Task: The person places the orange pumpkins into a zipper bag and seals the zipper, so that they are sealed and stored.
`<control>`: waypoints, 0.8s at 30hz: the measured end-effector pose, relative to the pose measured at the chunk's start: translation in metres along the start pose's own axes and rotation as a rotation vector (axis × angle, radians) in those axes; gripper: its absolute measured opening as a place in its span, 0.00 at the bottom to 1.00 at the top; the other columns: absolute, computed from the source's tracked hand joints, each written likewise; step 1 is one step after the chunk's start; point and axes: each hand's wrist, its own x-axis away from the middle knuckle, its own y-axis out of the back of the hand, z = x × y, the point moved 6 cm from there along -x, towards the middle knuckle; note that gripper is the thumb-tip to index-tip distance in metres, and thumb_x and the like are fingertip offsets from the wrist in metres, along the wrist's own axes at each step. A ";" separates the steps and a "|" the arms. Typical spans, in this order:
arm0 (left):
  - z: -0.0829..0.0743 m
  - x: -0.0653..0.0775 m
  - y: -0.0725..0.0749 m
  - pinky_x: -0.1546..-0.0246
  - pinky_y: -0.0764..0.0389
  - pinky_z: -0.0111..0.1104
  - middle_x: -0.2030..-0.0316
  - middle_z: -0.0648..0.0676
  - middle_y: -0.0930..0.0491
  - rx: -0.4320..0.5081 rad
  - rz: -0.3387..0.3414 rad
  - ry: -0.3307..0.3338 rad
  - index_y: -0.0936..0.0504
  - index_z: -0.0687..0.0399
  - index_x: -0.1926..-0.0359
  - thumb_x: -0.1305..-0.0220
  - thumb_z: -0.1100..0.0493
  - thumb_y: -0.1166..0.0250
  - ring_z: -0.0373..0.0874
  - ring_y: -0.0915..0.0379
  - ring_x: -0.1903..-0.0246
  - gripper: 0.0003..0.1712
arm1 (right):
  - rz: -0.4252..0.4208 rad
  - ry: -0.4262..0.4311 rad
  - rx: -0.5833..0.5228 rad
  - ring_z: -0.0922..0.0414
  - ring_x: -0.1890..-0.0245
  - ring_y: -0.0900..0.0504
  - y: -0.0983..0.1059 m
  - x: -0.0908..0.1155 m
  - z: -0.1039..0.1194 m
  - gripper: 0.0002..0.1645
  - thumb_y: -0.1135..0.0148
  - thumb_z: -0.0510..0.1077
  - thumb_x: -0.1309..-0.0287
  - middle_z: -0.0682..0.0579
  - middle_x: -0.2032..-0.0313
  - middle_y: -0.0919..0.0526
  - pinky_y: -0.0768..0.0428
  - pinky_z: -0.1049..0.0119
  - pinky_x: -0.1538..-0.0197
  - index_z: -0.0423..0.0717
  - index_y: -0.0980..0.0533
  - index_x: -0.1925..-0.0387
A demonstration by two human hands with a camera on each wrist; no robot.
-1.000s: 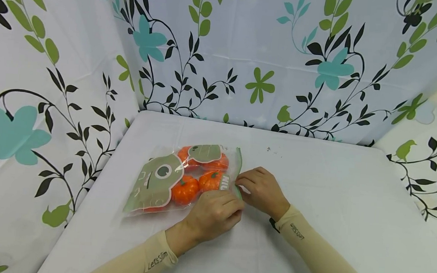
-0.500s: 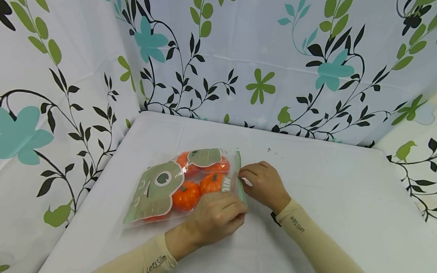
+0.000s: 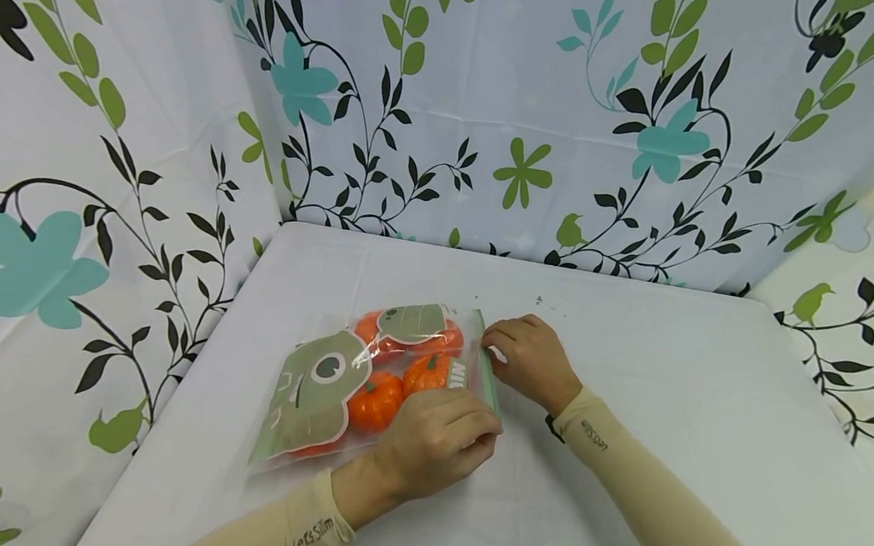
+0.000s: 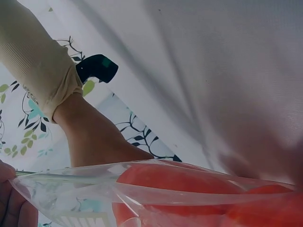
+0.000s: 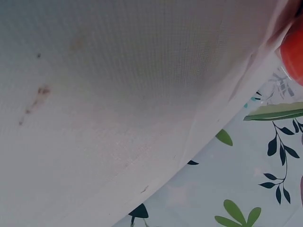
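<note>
A clear zip bag (image 3: 316, 412) with a green cartoon print lies at the table's left-middle in the head view. Several small orange pumpkins (image 3: 375, 401) show through its plastic. Along the bag's right side runs a green zip edge (image 3: 488, 385). The left hand (image 3: 437, 444) pinches the near end of that edge, partly covering the bag. At the far part of the edge, the right hand (image 3: 533, 358) pinches it between thumb and fingers. In the right wrist view, only a corner of the green strip (image 5: 274, 113) and one pumpkin (image 5: 294, 52) appear. Whether the zip is sealed cannot be told.
A white cloth covers the table (image 3: 670, 387), with small dark specks (image 3: 539, 300) behind the right hand. Floral curtains (image 3: 446, 123) enclose the back and sides. A dark band (image 3: 555, 428) sits at the right wrist beneath the beige sleeve (image 3: 621, 460).
The bag and left hand have shifted slightly toward the person and to the right. The right hand has moved a little along the zip edge toward its far end.
</note>
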 end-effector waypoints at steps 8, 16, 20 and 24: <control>-0.007 -0.002 0.003 0.54 0.20 0.24 0.69 0.45 0.15 0.016 -0.031 -0.027 0.14 0.52 0.68 0.50 0.65 0.31 0.37 0.17 0.67 0.07 | 0.049 -0.028 0.022 0.55 0.61 0.14 -0.006 -0.002 -0.009 0.13 0.21 0.36 0.58 0.52 0.64 0.12 0.19 0.57 0.56 0.44 0.15 0.67; -0.013 -0.002 0.006 0.54 0.20 0.24 0.68 0.45 0.14 0.022 -0.042 -0.048 0.14 0.51 0.67 0.52 0.66 0.30 0.37 0.17 0.67 0.09 | 0.094 -0.063 0.055 0.54 0.61 0.14 -0.013 0.001 -0.018 0.13 0.21 0.37 0.57 0.52 0.64 0.12 0.19 0.58 0.56 0.45 0.16 0.67; -0.015 -0.002 0.006 0.54 0.20 0.24 0.68 0.44 0.15 0.021 -0.047 -0.059 0.14 0.51 0.67 0.51 0.65 0.31 0.36 0.18 0.66 0.08 | 0.101 -0.081 0.077 0.53 0.63 0.14 -0.014 0.001 -0.023 0.13 0.21 0.36 0.57 0.51 0.64 0.12 0.19 0.57 0.58 0.45 0.16 0.67; -0.016 -0.003 0.006 0.54 0.20 0.24 0.68 0.45 0.15 0.029 -0.049 -0.062 0.14 0.51 0.67 0.52 0.65 0.30 0.36 0.18 0.67 0.08 | 0.141 -0.116 0.095 0.53 0.63 0.14 -0.016 0.003 -0.030 0.11 0.23 0.36 0.56 0.51 0.64 0.12 0.19 0.57 0.58 0.46 0.16 0.67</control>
